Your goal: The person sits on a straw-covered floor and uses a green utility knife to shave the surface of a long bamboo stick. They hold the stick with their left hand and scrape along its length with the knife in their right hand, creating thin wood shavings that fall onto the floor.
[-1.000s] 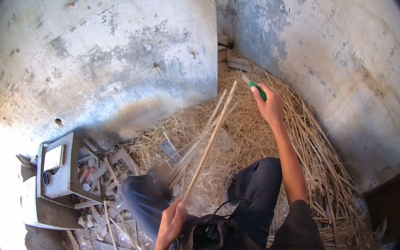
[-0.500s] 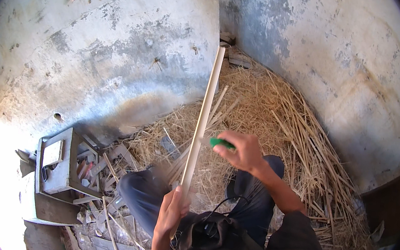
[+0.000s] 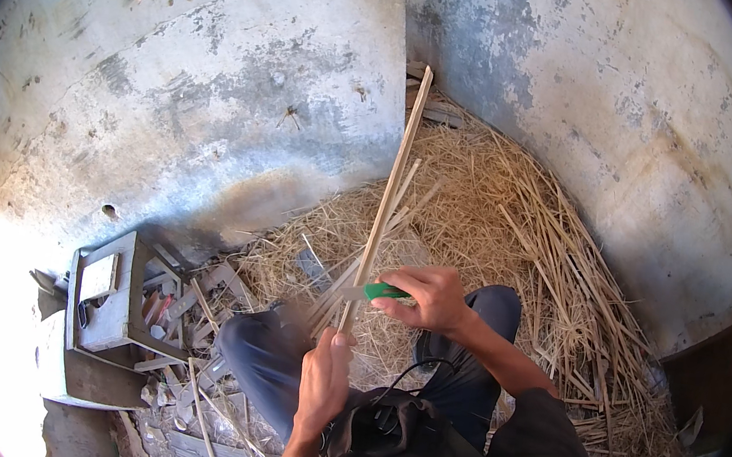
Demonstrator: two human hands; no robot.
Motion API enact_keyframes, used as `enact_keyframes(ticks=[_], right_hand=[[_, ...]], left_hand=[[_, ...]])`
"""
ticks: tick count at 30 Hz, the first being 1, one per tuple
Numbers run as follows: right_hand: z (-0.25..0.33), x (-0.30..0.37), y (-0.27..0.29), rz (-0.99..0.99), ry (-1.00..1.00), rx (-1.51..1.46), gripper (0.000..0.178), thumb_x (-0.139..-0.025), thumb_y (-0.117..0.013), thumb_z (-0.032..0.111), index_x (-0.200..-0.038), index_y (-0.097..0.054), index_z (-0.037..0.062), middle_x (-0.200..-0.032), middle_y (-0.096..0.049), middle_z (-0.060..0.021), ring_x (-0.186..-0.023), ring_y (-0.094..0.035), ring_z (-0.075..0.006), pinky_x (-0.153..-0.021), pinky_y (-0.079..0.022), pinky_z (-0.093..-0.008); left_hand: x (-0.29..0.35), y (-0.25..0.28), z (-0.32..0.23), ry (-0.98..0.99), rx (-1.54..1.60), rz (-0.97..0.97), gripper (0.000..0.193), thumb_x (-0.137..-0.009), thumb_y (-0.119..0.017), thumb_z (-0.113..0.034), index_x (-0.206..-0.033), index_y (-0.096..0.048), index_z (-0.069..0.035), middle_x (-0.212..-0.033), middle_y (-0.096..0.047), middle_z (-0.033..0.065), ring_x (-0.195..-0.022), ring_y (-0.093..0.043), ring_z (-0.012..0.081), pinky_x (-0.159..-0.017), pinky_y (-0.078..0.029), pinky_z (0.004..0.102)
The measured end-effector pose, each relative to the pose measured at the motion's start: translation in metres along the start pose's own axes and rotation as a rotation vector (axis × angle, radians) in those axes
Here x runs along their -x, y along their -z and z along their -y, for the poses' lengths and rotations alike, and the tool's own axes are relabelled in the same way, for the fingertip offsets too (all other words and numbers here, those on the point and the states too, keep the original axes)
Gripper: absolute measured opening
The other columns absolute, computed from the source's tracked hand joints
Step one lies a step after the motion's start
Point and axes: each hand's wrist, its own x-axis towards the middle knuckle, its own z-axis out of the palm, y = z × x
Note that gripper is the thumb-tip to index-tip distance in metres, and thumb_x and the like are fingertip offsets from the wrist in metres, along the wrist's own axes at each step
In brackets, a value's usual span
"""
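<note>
A long, pale bamboo strip [image 3: 391,186] slants up from my lap toward the corner of the room. Around its lower end my left hand [image 3: 327,376] is closed. My right hand [image 3: 432,297] grips the green handle of a knife [image 3: 383,291]. The knife's blade lies across the strip a little above my left hand, seemingly touching it. My fingers hide part of the handle and the strip's near end.
Straw-like shavings [image 3: 472,173] cover the floor ahead, with several loose strips [image 3: 598,296] heaped along the right wall. A worn wooden stool-like frame [image 3: 114,335] lies at left beside scattered debris [image 3: 203,427]. Two stained walls meet ahead.
My right hand has brought the knife down and slightly left along the strip, closer to my left hand. The strip's far end has swung right, and the strip has turned, showing a narrower face.
</note>
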Motion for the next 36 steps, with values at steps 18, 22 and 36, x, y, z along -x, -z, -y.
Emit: enact_keyframes(ticks=[18, 22, 36], right_hand=[[-0.010, -0.006, 0.005, -0.053, 0.048, 0.124, 0.035, -0.093, -0.081, 0.048, -0.099, -0.081, 0.0135, -0.078, -0.076, -0.0001, -0.059, -0.071, -0.0182, -0.051, -0.052, -0.0324], [-0.012, -0.004, 0.005, -0.034, 0.050, 0.164, 0.036, -0.094, -0.080, 0.051, -0.098, -0.079, 0.0151, -0.075, -0.072, 0.0015, -0.056, -0.068, -0.0175, -0.049, -0.050, -0.0335], [-0.075, -0.014, 0.021, -0.202, -0.251, 0.165, 0.042, -0.101, -0.072, 0.053, -0.101, -0.082, 0.0126, -0.075, -0.075, -0.0022, -0.055, -0.067, -0.0150, -0.048, -0.048, -0.0332]], left_hand=[[0.000, -0.002, -0.005, -0.162, -0.139, -0.089, 0.023, -0.114, -0.046, -0.014, -0.105, -0.060, 0.002, -0.070, -0.059, 0.0242, -0.063, -0.061, 0.0454, -0.061, -0.045, 0.0513], [0.001, -0.001, -0.006, -0.171, -0.147, -0.092, 0.022, -0.114, -0.046, -0.013, -0.105, -0.059, 0.002, -0.071, -0.060, 0.0264, -0.066, -0.061, 0.0496, -0.062, -0.045, 0.0540], [0.031, 0.012, 0.015, -0.029, -0.188, -0.008, 0.019, -0.113, -0.048, -0.015, -0.104, -0.056, 0.000, -0.077, -0.063, 0.0302, -0.075, -0.063, 0.0544, -0.065, -0.046, 0.0565]])
